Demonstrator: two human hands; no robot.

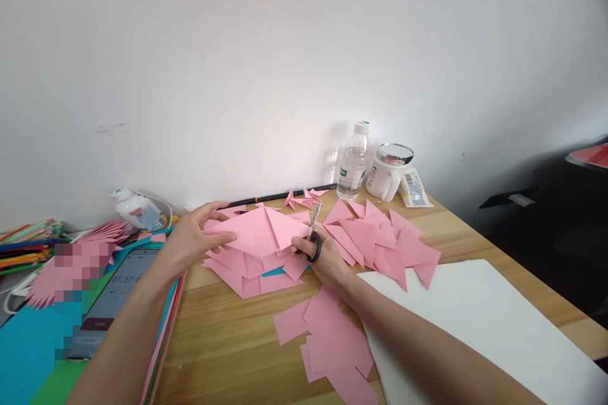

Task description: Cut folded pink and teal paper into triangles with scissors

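Note:
My left hand (192, 237) grips the left corner of a folded pink paper (259, 231) and holds it up above a pile of pink sheets (247, 269). My right hand (323, 259) holds small black-handled scissors (314, 234), fingers through the loops, blades pointing up at the paper's right edge. Pink triangles (380, 240) lie to the right of the scissors. Cut pink rectangles (327, 335) sit under my right forearm.
On the wooden table (228, 342) stand a water bottle (354, 161) and a white mug (389, 171) at the back. A large white sheet (475, 323) lies right. A phone (114, 297) rests on coloured paper left, beside a small white bottle (135, 207).

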